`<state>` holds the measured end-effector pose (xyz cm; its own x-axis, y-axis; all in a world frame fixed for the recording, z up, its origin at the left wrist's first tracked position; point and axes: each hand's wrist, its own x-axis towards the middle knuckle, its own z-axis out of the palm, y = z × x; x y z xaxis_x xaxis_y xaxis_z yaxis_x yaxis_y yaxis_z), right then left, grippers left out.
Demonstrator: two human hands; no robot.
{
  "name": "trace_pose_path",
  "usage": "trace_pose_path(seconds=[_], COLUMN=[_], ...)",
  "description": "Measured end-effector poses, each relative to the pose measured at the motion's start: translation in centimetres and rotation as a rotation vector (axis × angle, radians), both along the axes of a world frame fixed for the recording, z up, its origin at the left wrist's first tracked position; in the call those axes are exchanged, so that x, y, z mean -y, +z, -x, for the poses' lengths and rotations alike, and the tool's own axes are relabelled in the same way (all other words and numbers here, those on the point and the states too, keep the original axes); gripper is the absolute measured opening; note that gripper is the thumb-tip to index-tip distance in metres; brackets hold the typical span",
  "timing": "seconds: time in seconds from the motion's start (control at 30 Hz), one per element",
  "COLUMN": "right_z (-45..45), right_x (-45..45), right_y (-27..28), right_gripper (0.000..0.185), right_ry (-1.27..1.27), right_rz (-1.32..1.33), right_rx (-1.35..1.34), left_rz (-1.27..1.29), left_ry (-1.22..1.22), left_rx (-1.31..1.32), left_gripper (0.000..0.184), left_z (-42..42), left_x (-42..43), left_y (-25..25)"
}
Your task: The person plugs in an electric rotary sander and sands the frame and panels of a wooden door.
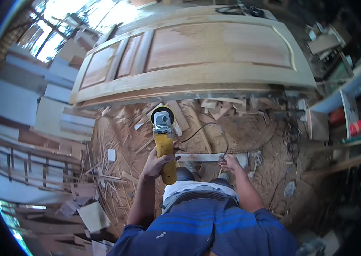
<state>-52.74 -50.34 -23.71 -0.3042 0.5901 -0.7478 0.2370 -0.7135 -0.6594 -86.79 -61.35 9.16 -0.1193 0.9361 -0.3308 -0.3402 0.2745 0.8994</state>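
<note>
My left hand [157, 163] is wrapped round the yellow body of an angle grinder [164, 147], whose grey head and round disc point away from me, toward the panelled door. To the right, my right hand [229, 163] is closed around a dark cable [225, 143], which loops across the floor between the hands. Beyond the grinder lies a large wooden door [214, 70] with recessed panels, raised above the floor; neither hand touches it.
Wood offcuts and shavings cover the floor [257, 136]. A pale board [206, 157] lies near my feet. Sheets and boards [56, 115] lean at the left; a shelf-like frame [350, 113] with red items stands at the right.
</note>
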Motion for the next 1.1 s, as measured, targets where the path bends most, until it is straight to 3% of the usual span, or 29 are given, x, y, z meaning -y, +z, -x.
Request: trace_pose_path(seconds=[0.03, 0.13, 0.2, 0.27, 0.37, 0.4, 0.43, 0.47, 0.53, 0.63, 0.73, 0.8, 0.87, 0.9, 1.0, 1.1], right_z=[2.6, 11.0, 17.8, 25.0, 34.8, 38.6, 42.2, 45.6, 52.5, 61.8, 69.8, 73.7, 77.7, 79.9, 86.0, 91.6], right_x=[-1.1, -1.8, -2.6, -2.8, -1.0, -0.7, -0.1, 0.5, 0.6, 1.6, 1.8, 0.8, -0.4, -1.1, -2.8, -4.2], right_y=[1.6, 10.7, 20.3, 22.6, 31.7, 33.1, 34.1, 34.5, 32.7, 32.9, 32.9, 33.3, 34.4, 34.7, 35.3, 34.7], right_gripper=[0.026, 0.033, 0.046, 0.057, 0.063, 0.063, 0.063, 0.063, 0.053, 0.037, 0.035, 0.035, 0.034, 0.033, 0.03, 0.033], right_ry=[0.229, 0.322, 0.316, 0.312, 0.555, 0.517, 0.48, 0.455, 0.401, 0.201, 0.177, 0.15, 0.102, 0.076, 0.013, 0.034], right_rz=[-0.069, -0.665, -0.649, -0.464, -0.756, -0.756, -0.748, -0.732, -0.655, -0.476, -0.528, -0.519, -0.466, -0.402, -0.239, -0.242], right_rx=[0.14, 0.257, 0.103, -0.482, -0.399, -0.404, -0.404, -0.396, -0.398, -0.532, -0.658, -0.707, -0.762, -0.787, -0.741, -0.67], left_rz=[-0.004, -0.043, -0.066, -0.067, -0.206, -0.243, -0.26, -0.285, -0.187, -0.109, -0.131, -0.125, -0.204, -0.263, -0.369, -0.243], left_ry=[0.024, 0.081, 0.1, 0.106, 0.142, 0.142, 0.214, 0.224, 0.13, 0.123, 0.251, 0.189, 0.169, 0.154, 0.328, 0.34], left_rx=[0.012, 0.023, 0.005, -0.033, -0.15, -0.219, -0.143, -0.334, -0.642, -0.647, -0.624, -0.648, -0.62, -0.612, -0.975, -0.948], left_gripper=[0.059, 0.06, 0.062, 0.062, 0.06, 0.06, 0.062, 0.059, 0.063, 0.085, 0.097, 0.116, 0.12, 0.117, 0.108, 0.097], left_z=[1.2, 4.2, 6.9, 10.5, 17.1, 19.7, 22.6, 25.9, 31.7, 39.4, 45.5, 48.4, 50.9, 52.2, 55.1, 60.4], left_x=[0.4, 0.9, 0.5, 0.1, -1.0, -1.4, -1.6, -1.8, -1.5, -0.3, 1.1, 2.2, 3.5, 3.7, 2.6, 1.9], left_y=[0.1, 0.5, 1.0, 1.4, -0.3, -0.7, -2.3, -4.3, -3.2, -0.7, 3.0, 3.9, 3.3, 1.9, 0.7, -2.1])
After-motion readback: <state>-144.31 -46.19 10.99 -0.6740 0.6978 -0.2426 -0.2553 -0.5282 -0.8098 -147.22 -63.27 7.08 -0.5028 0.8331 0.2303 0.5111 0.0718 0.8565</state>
